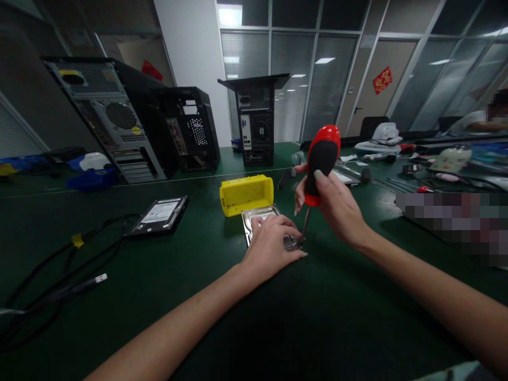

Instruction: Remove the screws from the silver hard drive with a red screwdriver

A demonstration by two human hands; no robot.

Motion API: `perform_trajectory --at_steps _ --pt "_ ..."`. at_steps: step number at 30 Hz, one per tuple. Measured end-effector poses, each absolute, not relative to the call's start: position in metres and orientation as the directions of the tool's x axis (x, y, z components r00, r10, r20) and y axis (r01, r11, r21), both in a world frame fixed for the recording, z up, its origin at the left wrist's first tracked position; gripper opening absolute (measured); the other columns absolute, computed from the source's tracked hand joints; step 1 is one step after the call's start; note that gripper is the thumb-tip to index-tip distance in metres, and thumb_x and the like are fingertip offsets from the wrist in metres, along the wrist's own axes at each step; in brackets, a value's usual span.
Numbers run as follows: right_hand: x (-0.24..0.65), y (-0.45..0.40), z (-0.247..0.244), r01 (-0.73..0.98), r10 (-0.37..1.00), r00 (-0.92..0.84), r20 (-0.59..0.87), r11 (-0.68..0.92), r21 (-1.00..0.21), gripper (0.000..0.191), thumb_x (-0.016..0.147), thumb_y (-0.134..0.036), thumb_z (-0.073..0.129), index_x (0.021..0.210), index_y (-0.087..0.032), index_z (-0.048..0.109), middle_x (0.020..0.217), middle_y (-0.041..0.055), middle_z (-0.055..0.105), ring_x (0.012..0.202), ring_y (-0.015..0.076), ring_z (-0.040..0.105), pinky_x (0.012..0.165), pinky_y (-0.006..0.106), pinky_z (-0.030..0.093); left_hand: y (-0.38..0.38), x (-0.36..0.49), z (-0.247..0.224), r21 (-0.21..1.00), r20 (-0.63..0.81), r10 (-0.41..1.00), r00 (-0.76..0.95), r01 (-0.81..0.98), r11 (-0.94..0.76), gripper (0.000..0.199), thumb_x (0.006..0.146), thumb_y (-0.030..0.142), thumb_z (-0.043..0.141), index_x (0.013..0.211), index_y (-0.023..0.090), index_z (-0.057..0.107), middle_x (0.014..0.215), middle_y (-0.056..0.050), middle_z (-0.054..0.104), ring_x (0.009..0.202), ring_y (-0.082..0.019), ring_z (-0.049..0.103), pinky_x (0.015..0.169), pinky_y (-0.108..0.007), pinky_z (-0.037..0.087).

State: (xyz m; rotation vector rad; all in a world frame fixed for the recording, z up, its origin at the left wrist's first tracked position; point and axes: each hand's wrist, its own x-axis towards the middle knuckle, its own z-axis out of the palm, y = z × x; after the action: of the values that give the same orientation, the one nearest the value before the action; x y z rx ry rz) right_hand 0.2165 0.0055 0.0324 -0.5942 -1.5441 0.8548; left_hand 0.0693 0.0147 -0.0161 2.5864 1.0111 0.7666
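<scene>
Screw work at a hard drive, in progress; clock directions are taken about the drive, with 12 o'clock away from the worker. The hard drive (257,214) lies on the green bench (190,264), straight ahead of the worker and partly covered by the left hand (270,238). That hand's fingers, moderately spread and bent, have hold of the drive from above, with the thumb apart at the near side. The right hand (339,206), at 2 o'clock, has its fingers closed around the handle of a red and black screwdriver (323,159); the shaft slants down to the drive's corner at 4 o'clock, where the tip appears to be seated.

Stage reached: this corner is judged to be under way and not yet finished. Whether a screw is being loosened or tightened cannot be told, and the covered parts of the drive cannot be checked. The visible metal top appears in place. In the yellow tray (246,191), just beyond at 11 o'clock, the small specks are too fine to identify. A second drive (159,214), well apart between 9 and 10 o'clock, lies label upward, apparently whole and untouched.
</scene>
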Motion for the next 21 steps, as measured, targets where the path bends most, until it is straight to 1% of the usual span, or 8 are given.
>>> perform_trajectory --at_steps 3,6,9,11,14,16,18,21 --pt "0.2165 0.0073 0.0318 -0.108 0.762 -0.111 0.638 0.629 -0.77 0.018 0.085 -0.035 0.056 0.095 -0.021 0.052 0.068 -0.0022 0.055 0.063 0.0123 0.053 0.064 0.029 0.047 0.0142 0.0688 -0.0155 0.416 0.37 0.691 0.621 0.555 -0.721 0.023 0.068 0.039 0.076 0.086 0.026 0.07 0.103 0.001 0.064 0.102 -0.025 0.053 0.082 -0.043 0.026" --pt "0.2156 0.008 0.0324 -0.136 0.793 -0.073 0.605 0.593 -0.794 0.022 0.079 -0.031 0.065 0.091 -0.022 0.048 0.069 -0.0029 0.058 0.064 0.0129 0.057 0.063 0.029 0.048 0.0142 0.0688 -0.0156 0.411 0.37 0.69 0.622 0.556 -0.722 0.023 0.069 0.038 0.075 0.087 0.026 0.069 0.103 0.001 0.064 0.102 -0.025 0.053 0.083 -0.044 0.026" --pt "0.2145 0.0072 0.0339 -0.173 0.832 -0.097 0.547 0.527 -0.832 0.025 0.079 -0.032 0.065 0.088 -0.023 0.043 0.057 -0.007 0.051 0.052 0.0105 0.049 0.051 0.026 0.043 0.0144 0.0687 -0.0156 0.406 0.372 0.682 0.629 0.551 -0.729 0.022 0.069 0.038 0.074 0.087 0.025 0.069 0.104 0.0 0.064 0.102 -0.026 0.053 0.084 -0.044 0.026" --pt "0.2142 0.0064 0.0345 -0.193 0.834 -0.128 0.536 0.509 -0.839 0.026 0.081 -0.037 0.061 0.093 -0.023 0.043 0.054 -0.0084 0.046 0.048 0.0093 0.043 0.048 0.024 0.039 0.0144 0.0685 -0.0154 0.406 0.367 0.68 0.635 0.549 -0.731 0.021 0.07 0.038 0.074 0.086 0.025 0.069 0.104 0.0 0.065 0.103 -0.026 0.052 0.084 -0.044 0.026" --pt "0.2148 0.0061 0.0348 -0.207 0.827 -0.187 0.531 0.495 -0.844 0.031 0.086 -0.05 0.047 0.102 -0.023 0.046 0.061 -0.0053 0.047 0.054 0.0101 0.045 0.054 0.025 0.042 0.0141 0.068 -0.015 0.401 0.363 0.68 0.638 0.552 -0.731 0.02 0.07 0.038 0.074 0.085 0.025 0.069 0.104 0.0 0.064 0.103 -0.026 0.052 0.084 -0.045 0.026" --pt "0.2158 0.0067 0.0345 -0.203 0.825 -0.21 0.525 0.489 -0.849 0.035 0.089 -0.052 0.04 0.103 -0.021 0.048 0.065 -0.0029 0.049 0.059 0.0111 0.049 0.058 0.026 0.044 0.0137 0.0677 -0.0147 0.398 0.366 0.677 0.639 0.55 -0.734 0.019 0.07 0.038 0.074 0.084 0.025 0.069 0.104 0.0 0.064 0.103 -0.026 0.052 0.084 -0.045 0.026" --pt "0.2171 0.0077 0.0338 -0.19 0.817 -0.203 0.539 0.508 -0.84 0.031 0.09 -0.048 0.041 0.102 -0.021 0.051 0.069 -0.0016 0.051 0.063 0.0117 0.052 0.063 0.027 0.046 0.0134 0.0675 -0.0143 0.399 0.369 0.677 0.637 0.549 -0.734 0.019 0.07 0.037 0.074 0.084 0.025 0.07 0.103 0.001 0.064 0.102 -0.025 0.052 0.084 -0.044 0.025" --pt "0.2186 0.0092 0.0326 -0.174 0.796 -0.157 0.584 0.56 -0.81 0.02 0.087 -0.038 0.052 0.098 -0.021 0.054 0.074 -0.0011 0.055 0.069 0.0119 0.055 0.07 0.028 0.047 0.0135 0.0676 -0.0145 0.401 0.372 0.68 0.632 0.551 -0.732 0.018 0.069 0.035 0.075 0.083 0.026 0.07 0.102 0.001 0.065 0.102 -0.025 0.052 0.084 -0.044 0.026"
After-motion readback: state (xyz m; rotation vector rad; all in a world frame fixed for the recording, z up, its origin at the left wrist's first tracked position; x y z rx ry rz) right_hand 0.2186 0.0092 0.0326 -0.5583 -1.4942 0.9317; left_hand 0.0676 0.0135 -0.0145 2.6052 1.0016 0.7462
